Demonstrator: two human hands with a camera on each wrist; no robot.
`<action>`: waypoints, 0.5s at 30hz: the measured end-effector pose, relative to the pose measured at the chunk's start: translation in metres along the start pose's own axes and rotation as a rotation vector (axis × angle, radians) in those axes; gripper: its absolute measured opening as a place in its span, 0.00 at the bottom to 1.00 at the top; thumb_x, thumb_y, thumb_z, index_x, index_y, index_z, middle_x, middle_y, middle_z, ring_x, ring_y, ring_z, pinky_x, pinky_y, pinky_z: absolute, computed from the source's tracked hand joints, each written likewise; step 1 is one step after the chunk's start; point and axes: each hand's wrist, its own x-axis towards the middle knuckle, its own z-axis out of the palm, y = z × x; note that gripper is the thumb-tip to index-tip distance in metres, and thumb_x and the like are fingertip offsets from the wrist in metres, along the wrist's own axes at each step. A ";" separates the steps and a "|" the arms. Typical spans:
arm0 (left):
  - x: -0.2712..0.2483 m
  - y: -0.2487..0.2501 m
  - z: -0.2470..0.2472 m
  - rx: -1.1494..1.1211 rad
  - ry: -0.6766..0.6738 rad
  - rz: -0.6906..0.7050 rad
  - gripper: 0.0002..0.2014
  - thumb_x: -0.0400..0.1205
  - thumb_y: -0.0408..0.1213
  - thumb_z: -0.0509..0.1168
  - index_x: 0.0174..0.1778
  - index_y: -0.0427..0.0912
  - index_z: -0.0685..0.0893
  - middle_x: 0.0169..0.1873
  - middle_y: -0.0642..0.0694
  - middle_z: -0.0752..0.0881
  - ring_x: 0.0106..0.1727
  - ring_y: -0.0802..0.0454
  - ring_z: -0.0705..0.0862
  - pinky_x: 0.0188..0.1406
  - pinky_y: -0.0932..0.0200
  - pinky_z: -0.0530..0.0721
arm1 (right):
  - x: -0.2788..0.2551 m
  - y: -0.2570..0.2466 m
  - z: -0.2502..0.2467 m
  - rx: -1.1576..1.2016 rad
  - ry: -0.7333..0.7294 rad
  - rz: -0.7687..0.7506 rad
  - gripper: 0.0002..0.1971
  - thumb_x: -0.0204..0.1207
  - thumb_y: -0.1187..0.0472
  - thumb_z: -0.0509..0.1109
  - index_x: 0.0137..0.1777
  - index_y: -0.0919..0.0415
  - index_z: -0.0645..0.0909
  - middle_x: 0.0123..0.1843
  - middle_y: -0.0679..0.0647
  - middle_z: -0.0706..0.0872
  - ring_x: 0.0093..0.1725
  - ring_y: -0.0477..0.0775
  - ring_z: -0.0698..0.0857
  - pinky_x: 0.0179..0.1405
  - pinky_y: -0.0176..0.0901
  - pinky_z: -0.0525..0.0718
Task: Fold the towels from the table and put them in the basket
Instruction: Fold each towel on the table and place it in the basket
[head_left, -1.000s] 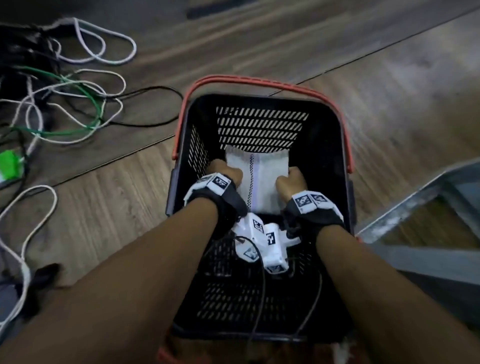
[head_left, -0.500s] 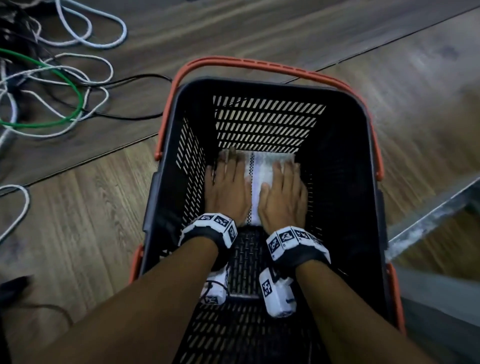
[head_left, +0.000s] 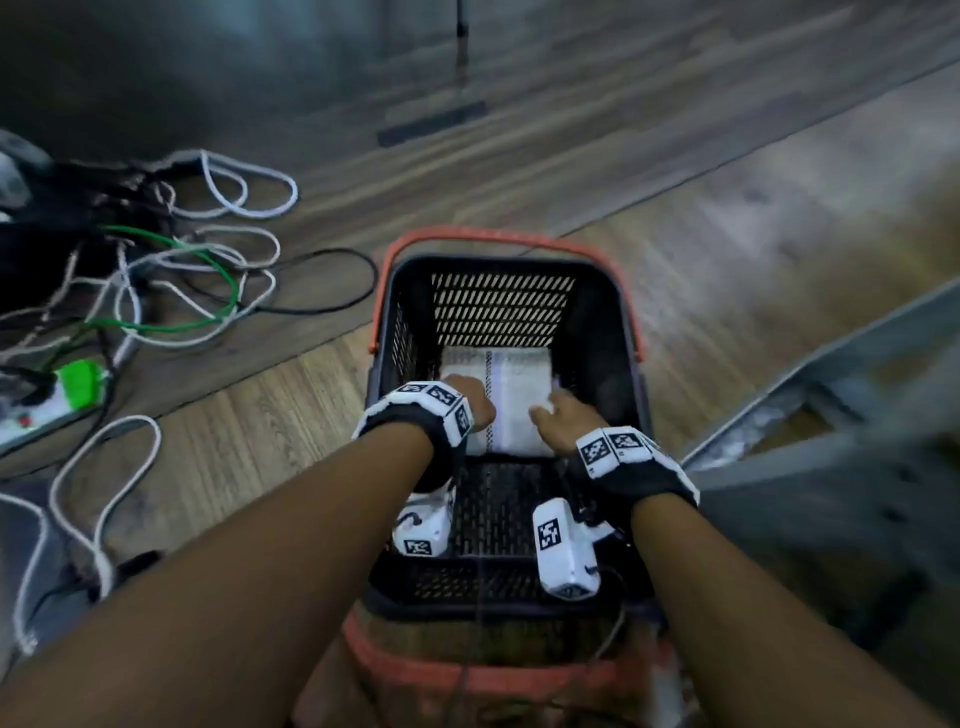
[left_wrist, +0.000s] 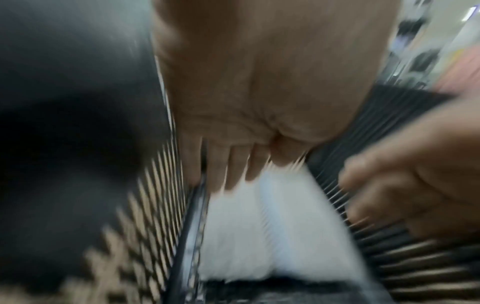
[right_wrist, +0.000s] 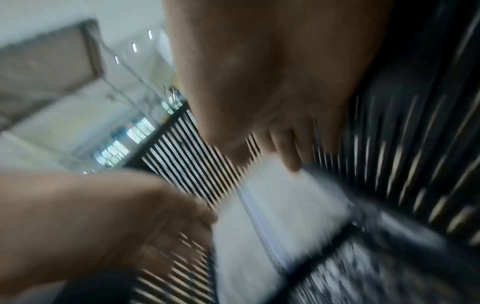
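In the basket (head_left: 631, 332), at its far end, the folded towel (head_left: 519, 400) lies flat. The left hand (head_left: 470, 402) and right hand (head_left: 563, 423) are seen above it, fingers loose, nothing gripped — both are best withdrawn straight up, so the folds are not dragged.

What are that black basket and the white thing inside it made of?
The basket looks like moulded matt black plastic: slotted walls and floor, with orange-red handles. The folded towel looks like soft white woven cloth, seemingly cotton, with a dark stitched stripe; blur hides the weave.
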 end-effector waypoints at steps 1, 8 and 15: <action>-0.026 0.004 -0.014 0.007 0.020 0.027 0.18 0.86 0.38 0.50 0.50 0.28 0.80 0.61 0.32 0.81 0.56 0.37 0.81 0.47 0.55 0.73 | -0.027 -0.006 -0.017 -0.043 -0.024 -0.031 0.23 0.83 0.52 0.57 0.70 0.68 0.72 0.70 0.67 0.78 0.67 0.64 0.78 0.61 0.47 0.75; -0.227 0.037 -0.105 0.070 0.341 0.196 0.19 0.84 0.41 0.52 0.53 0.30 0.82 0.58 0.30 0.83 0.58 0.35 0.82 0.55 0.52 0.78 | -0.249 -0.037 -0.135 -0.148 0.060 -0.180 0.20 0.84 0.58 0.57 0.62 0.75 0.78 0.56 0.71 0.84 0.54 0.66 0.84 0.56 0.51 0.79; -0.401 0.103 -0.164 0.134 0.655 0.370 0.21 0.85 0.44 0.51 0.59 0.32 0.82 0.62 0.31 0.82 0.62 0.35 0.80 0.53 0.53 0.75 | -0.442 -0.007 -0.226 -0.129 0.393 -0.164 0.22 0.82 0.52 0.60 0.69 0.68 0.74 0.57 0.64 0.87 0.52 0.61 0.87 0.56 0.50 0.80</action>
